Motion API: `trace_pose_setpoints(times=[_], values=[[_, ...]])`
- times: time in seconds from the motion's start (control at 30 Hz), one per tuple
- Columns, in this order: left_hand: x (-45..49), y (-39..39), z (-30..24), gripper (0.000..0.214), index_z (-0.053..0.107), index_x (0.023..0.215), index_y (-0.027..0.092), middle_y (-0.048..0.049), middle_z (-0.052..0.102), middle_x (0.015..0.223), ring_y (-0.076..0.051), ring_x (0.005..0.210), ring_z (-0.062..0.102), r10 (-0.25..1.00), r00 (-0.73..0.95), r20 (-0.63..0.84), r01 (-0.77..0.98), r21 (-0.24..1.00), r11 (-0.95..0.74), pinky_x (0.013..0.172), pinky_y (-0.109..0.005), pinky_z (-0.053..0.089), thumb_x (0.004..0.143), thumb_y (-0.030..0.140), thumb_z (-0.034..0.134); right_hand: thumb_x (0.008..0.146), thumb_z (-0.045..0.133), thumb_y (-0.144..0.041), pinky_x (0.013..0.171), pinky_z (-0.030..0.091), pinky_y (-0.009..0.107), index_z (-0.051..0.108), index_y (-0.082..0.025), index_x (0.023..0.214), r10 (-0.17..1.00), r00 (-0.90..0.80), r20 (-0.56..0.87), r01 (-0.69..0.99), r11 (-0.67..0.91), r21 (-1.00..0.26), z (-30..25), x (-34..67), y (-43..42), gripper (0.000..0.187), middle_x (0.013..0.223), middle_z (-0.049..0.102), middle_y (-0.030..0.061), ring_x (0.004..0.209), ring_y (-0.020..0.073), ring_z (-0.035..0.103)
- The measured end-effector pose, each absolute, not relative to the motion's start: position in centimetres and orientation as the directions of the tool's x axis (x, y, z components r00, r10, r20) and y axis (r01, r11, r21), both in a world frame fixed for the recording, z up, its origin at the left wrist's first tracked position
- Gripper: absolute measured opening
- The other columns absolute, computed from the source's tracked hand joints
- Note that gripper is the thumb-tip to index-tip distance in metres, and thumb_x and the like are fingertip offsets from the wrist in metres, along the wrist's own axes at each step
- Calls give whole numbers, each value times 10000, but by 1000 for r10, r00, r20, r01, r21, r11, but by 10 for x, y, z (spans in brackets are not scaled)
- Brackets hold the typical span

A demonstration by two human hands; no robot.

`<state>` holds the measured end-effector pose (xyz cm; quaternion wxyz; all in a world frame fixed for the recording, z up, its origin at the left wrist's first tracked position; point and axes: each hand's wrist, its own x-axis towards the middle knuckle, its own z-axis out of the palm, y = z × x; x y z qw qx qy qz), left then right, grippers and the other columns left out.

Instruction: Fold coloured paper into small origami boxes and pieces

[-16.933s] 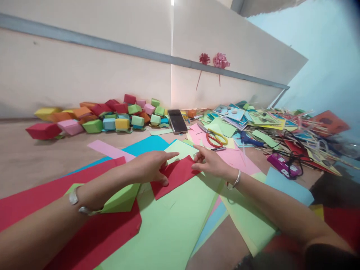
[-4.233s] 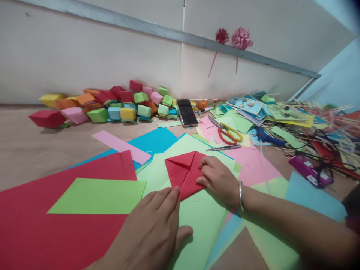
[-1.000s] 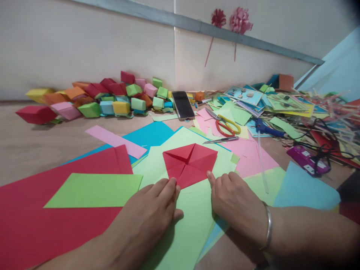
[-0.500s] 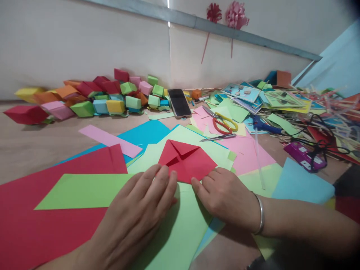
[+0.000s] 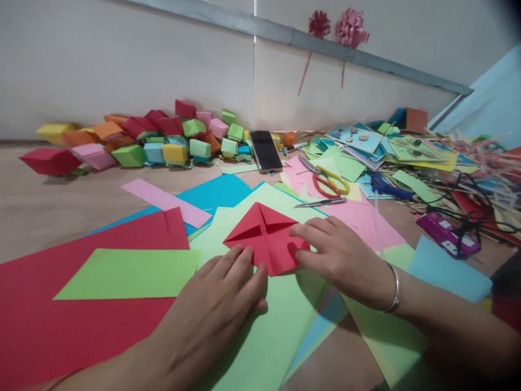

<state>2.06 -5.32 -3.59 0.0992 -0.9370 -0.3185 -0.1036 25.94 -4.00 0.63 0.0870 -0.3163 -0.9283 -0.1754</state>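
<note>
A red sheet of paper (image 5: 271, 241), folded with its corners turned in toward the middle, lies on pale green paper (image 5: 244, 336). My left hand (image 5: 222, 293) rests flat at its lower left edge, with fingers stretched out and fingertips touching the paper. At the right corner, my right hand (image 5: 337, 255) has its thumb and forefinger on the red paper, closed around that side. The far folded flaps stand slightly raised along the creases. My right fingers cover the right corner.
On the left lie a large red sheet (image 5: 101, 336) and a green strip (image 5: 130, 274). Beyond are a craft knife (image 5: 321, 202), scissors (image 5: 331, 179), a phone (image 5: 265, 151) and folded paper boxes (image 5: 175, 153). A blue glue gun (image 5: 391, 187) and a purple corded block (image 5: 445, 233) sit right.
The red paper has turned a little and its lower point now shows between my hands. My right hand has moved up from the lower edge to the right corner. The view has shifted slightly.
</note>
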Motion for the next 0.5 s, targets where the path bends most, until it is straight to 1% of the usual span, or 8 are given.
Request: trace_pose_setpoints(times=[0.07, 0.17, 0.2, 0.27, 0.3, 0.37, 0.43, 0.5], values=[[20, -54, -37, 253, 688, 1011, 82, -252, 704, 1096, -411, 1006, 667, 559, 782, 277, 608, -136, -783, 734, -517, 588, 818, 245, 695, 989, 442, -128, 744, 367, 325, 648, -162, 791, 507, -812, 288, 561, 815, 146, 6, 262, -37, 288, 1092, 685, 80, 951, 178, 575], [19, -57, -41, 307, 683, 1036, 34, -279, 688, 1144, -420, 1060, 648, 511, 801, 313, 576, -170, -800, 799, -524, 579, 847, 274, 656, 1004, 455, -178, 762, 389, 291, 656, -177, 821, 475, -843, 254, 465, 880, -101, 4, 264, -31, 271, 907, 712, 28, 846, 120, 604], [18, -58, -42, 318, 678, 1050, 25, -276, 692, 1141, -408, 1043, 657, 500, 806, 316, 567, -174, -805, 794, -509, 583, 865, 278, 630, 994, 498, -226, 754, 397, 281, 654, -176, 814, 488, -837, 247, 454, 872, -183, 2, 265, -28, 243, 849, 708, 19, 807, 113, 607], [17, -60, -44, 321, 671, 1082, 38, -258, 701, 1133, -381, 1006, 676, 503, 813, 294, 562, -167, -810, 768, -483, 590, 898, 285, 582, 924, 626, -325, 732, 412, 270, 655, -170, 805, 553, -798, 239, 480, 824, -303, -1, 266, -22, 198, 789, 693, 19, 769, 122, 603], [17, -60, -45, 313, 671, 1089, 59, -251, 702, 1135, -378, 1002, 679, 509, 814, 278, 562, -162, -811, 755, -479, 591, 904, 293, 575, 881, 681, -338, 724, 419, 268, 659, -166, 809, 590, -775, 227, 505, 794, -339, -2, 267, -19, 188, 784, 685, 22, 765, 127, 598], [18, -61, -45, 282, 681, 1064, 95, -253, 693, 1154, -394, 1028, 671, 524, 813, 254, 569, -153, -808, 744, -488, 589, 898, 306, 592, 824, 744, -292, 716, 433, 263, 678, -166, 821, 645, -744, 174, 553, 741, -381, -3, 270, -14, 142, 808, 668, 27, 773, 132, 584], [18, -62, -45, 251, 690, 1035, 103, -266, 683, 1159, -411, 1064, 655, 532, 810, 247, 573, -142, -807, 760, -501, 583, 889, 291, 610, 809, 752, -217, 719, 446, 260, 695, -173, 799, 658, -742, 127, 560, 713, -423, -1, 272, -12, 73, 831, 644, 28, 787, 131, 571], [19, -62, -46, 236, 691, 1029, 97, -270, 676, 1163, -407, 1106, 637, 540, 806, 244, 577, -116, -808, 811, -513, 570, 908, 267, 580, 809, 743, -181, 743, 462, 270, 700, -172, 765, 662, -738, 130, 535, 692, -484, 2, 274, -10, 63, 854, 625, 34, 821, 135, 569]])
